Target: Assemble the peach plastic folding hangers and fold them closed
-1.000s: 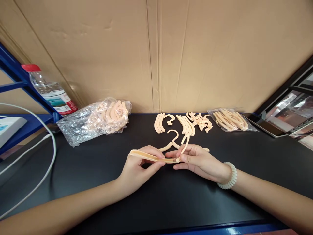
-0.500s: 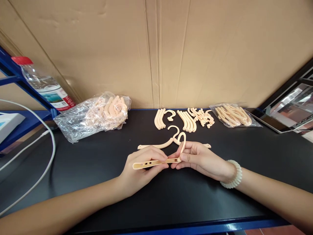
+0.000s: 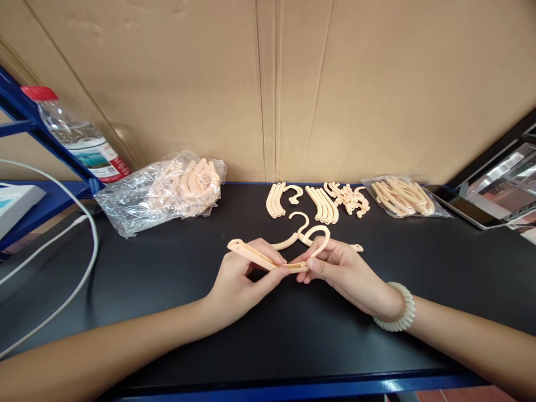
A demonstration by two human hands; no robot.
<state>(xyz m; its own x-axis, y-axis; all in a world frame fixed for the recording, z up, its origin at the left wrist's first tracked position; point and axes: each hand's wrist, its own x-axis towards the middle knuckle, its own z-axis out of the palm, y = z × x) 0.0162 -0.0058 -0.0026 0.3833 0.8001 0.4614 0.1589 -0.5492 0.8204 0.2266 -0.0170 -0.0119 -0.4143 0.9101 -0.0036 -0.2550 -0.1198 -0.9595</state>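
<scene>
Between thumb and fingers, my left hand (image 3: 247, 273) grips a cream plastic hanger arm (image 3: 255, 257), its holed end pointing up and left. My right hand (image 3: 335, 262) pinches a curved hanger hook (image 3: 323, 237) at its base, where it meets the inner end of the arm. My fingertips partly cover that joint, so I cannot tell whether the two are locked together. Just behind my hands lies an assembled hanger (image 3: 299, 220) with its hook toward the wall; my hands hide parts of its arms.
Loose hanger arms (image 3: 276, 200), a single hook (image 3: 294, 192), more arms (image 3: 322, 205) and a pile of hooks (image 3: 349, 198) lie at the back. Bagged parts (image 3: 184, 187) are left, another bag (image 3: 402, 196) right. A bottle (image 3: 90, 139) and white cable (image 3: 90, 245) are at left.
The hanger arm has turned in my left hand, its free end rising. The hook has tilted to the right and now shows its curve more fully.
</scene>
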